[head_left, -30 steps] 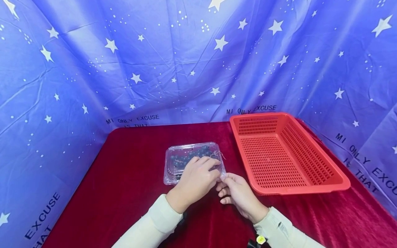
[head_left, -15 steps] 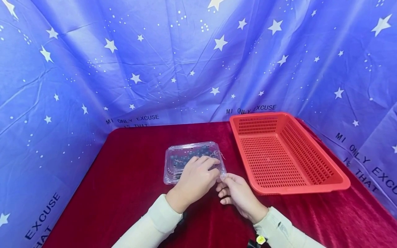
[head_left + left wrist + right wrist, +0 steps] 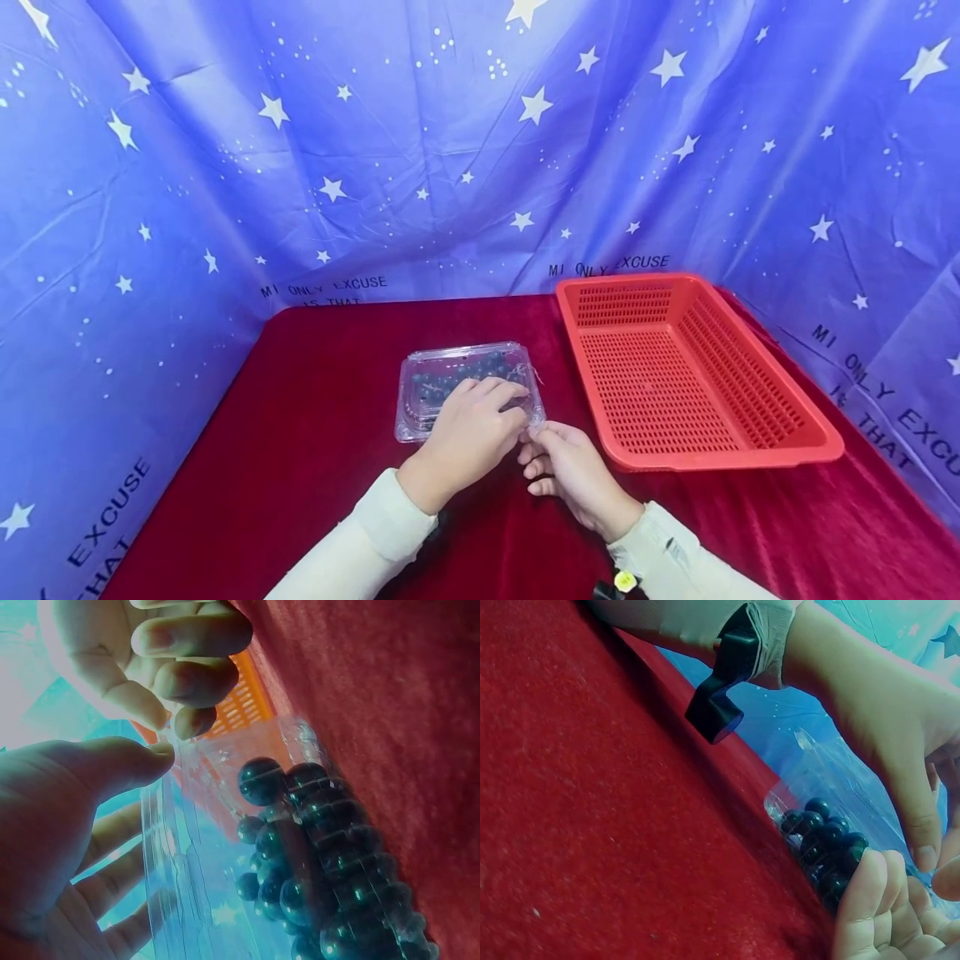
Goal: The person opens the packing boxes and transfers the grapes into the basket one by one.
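A clear plastic box (image 3: 420, 375) with dark round grapes (image 3: 352, 870) inside stands on the red cloth, its lid down. My left hand (image 3: 474, 429) lies over the box's near right part, fingers spread on the lid and thumb at the corner edge. At that same corner, my right hand (image 3: 573, 471) pinches the clear rim between thumb and index finger, its other fingers curled below. In the left wrist view both thumbs meet near the lid's edge. The right wrist view shows the grapes behind the right hand's fingers (image 3: 885, 907).
A red perforated basket (image 3: 611, 417) stands to the right of the box, close to my right hand. Dark red cloth (image 3: 315, 400) covers the table. A blue curtain with stars (image 3: 450, 100) hangs behind and at both sides.
The view has shifted slightly. Both hands stay at the box's near right corner, with the right hand very slightly farther left; the box has hardly moved.
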### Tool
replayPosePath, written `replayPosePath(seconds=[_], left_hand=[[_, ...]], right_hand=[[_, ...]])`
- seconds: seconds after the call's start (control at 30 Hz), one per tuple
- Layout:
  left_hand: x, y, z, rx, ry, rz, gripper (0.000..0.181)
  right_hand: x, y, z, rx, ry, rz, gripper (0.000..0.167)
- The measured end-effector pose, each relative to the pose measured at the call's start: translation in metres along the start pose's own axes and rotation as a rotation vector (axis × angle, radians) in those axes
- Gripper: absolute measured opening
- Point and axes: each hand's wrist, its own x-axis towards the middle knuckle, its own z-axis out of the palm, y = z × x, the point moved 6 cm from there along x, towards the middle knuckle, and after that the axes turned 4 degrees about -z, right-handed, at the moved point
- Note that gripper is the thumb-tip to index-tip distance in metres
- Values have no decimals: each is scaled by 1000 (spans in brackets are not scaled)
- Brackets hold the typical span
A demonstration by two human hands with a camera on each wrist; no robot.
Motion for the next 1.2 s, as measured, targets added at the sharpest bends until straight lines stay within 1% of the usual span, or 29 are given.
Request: replayPosePath(seconds=[0.13,0.2,0.43,0.67,0.73,0.97,1.2], left_hand=[[-5,-1,-4,4,14,-1,5],[-8,-3,-6,17,10,0,5],[-23,-16,-16,52,-17,-23,6],[-32,-27,-26,88,-39,-29,6],[-35,-30,-29,99,-41,-29,6],[-45,-38,-39,120,-18,-19,6],[-53,-46,-43,133,-17,-17,5]], right_hand=[[-2,3,2,0,-19,8,29],[-3,4,3,-3,-23,10,30],[-3,6,11,-8,-64,50,26],[-5,3,16,-7,-119,79,28],[-6,3,19,-7,-143,90,27],[-8,4,36,-11,-205,118,26],[-8,7,55,20,-236,115,29]])
